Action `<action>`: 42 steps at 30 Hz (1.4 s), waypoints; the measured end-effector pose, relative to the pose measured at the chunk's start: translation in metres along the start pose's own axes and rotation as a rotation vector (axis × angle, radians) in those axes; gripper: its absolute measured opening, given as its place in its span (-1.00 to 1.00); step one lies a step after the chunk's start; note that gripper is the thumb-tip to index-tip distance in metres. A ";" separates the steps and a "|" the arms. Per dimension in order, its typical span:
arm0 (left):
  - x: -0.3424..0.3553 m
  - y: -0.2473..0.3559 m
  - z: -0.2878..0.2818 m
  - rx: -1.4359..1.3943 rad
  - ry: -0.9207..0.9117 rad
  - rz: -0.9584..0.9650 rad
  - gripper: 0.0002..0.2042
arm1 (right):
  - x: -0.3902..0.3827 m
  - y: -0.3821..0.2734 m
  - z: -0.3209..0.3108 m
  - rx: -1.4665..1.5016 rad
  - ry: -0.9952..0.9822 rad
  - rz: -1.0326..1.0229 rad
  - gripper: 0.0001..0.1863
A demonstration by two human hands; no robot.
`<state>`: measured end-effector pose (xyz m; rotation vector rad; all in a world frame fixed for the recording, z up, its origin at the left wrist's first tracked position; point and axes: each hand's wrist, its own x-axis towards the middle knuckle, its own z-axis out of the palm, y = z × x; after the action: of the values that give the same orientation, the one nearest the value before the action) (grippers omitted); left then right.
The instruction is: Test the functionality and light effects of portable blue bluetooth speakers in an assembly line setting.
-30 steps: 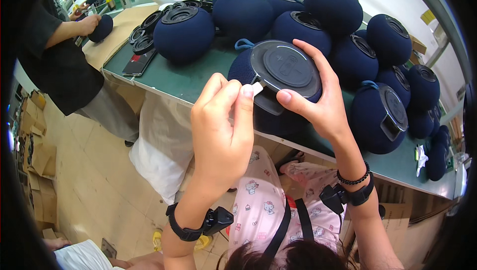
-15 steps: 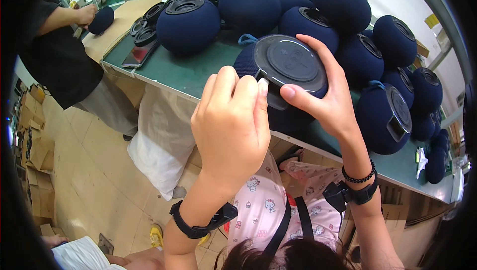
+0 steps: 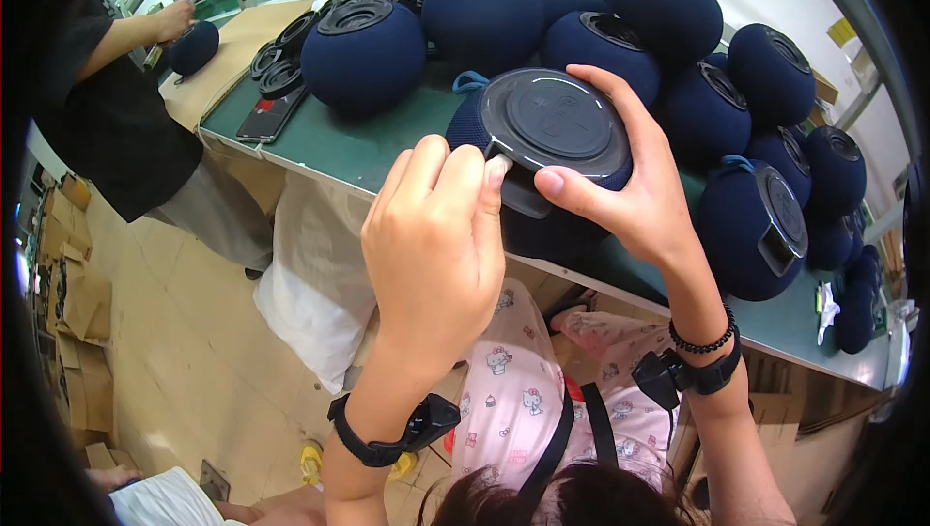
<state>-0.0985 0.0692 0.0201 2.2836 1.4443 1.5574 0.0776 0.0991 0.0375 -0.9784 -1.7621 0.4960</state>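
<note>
The left hand (image 3: 433,235) pinches a white piece (image 3: 505,163) at eight o'clock on the navy speaker (image 3: 542,150); the right hand (image 3: 635,182) clasps its three-o'clock side, at the edge of the green bench (image 3: 349,153). I see raised symbols (image 3: 562,114) on top.

Bright light covers the table (image 3: 339,148), the fisheye rim fading to black

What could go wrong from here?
The left hand pinches a small white piece; a slip might scuff the held speaker. The held speaker is near the front edge of the table; if the right hand loosens, it could drop. The phone, also near that edge, might get knocked down.
</note>
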 end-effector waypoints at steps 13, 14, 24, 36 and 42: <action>0.008 0.014 -0.005 0.272 -0.034 -0.019 -0.74 | 0.001 0.001 0.001 -0.093 0.026 -0.037 -0.15; 0.009 0.012 -0.007 0.253 -0.056 0.009 -0.79 | 0.000 0.001 0.000 -0.102 0.027 -0.051 -0.15; -0.001 0.004 -0.017 -0.139 -0.147 -0.053 -0.88 | 0.001 -0.001 -0.002 -0.118 0.026 0.004 -0.11; 0.000 0.000 -0.016 -0.114 -0.112 0.007 -0.97 | 0.001 0.002 -0.004 -0.030 -0.013 0.008 -0.11; -0.002 0.003 -0.016 -0.184 -0.082 -0.035 -0.91 | 0.000 0.002 -0.008 0.008 -0.010 0.086 -0.08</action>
<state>-0.1087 0.0595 0.0280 2.1785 1.2578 1.4991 0.0859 0.0995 0.0389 -1.0512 -1.7314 0.5628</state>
